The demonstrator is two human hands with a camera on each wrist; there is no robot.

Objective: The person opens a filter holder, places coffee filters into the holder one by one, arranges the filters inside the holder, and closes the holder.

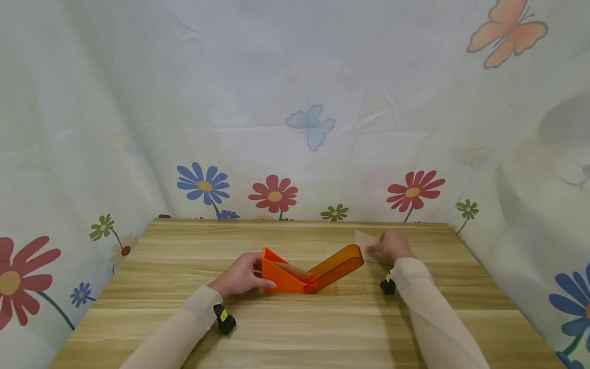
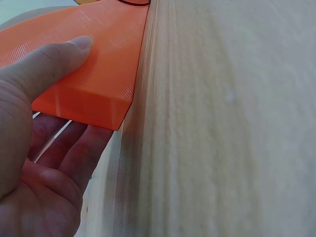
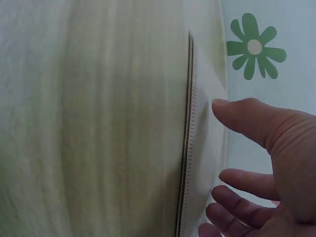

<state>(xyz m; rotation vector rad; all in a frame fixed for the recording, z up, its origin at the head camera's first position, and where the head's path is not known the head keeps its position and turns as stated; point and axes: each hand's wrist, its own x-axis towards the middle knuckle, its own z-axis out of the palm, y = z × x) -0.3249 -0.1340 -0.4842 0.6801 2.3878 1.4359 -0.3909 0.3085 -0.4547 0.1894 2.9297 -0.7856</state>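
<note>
My left hand [image 1: 241,275] grips the closed end of an orange wedge-shaped filter holder [image 1: 282,281], thumb on its near face and fingers behind it. The holder's amber see-through lid [image 1: 338,266] is swung open to the right. Tan paper [image 1: 288,267] shows inside the holder. Over on the right, my right hand [image 1: 392,247] is at a thin stack of pale coffee filters [image 1: 363,240] lying on the table. In the right wrist view the stack's crimped edge [image 3: 190,133] shows, with thumb and loosely bent fingers spread apart beside the paper.
Everything lies on a wood-grain table [image 1: 295,333]. A white curtain [image 1: 230,102] printed with flowers and butterflies hangs behind it and along both sides. Each wrist carries a small black camera.
</note>
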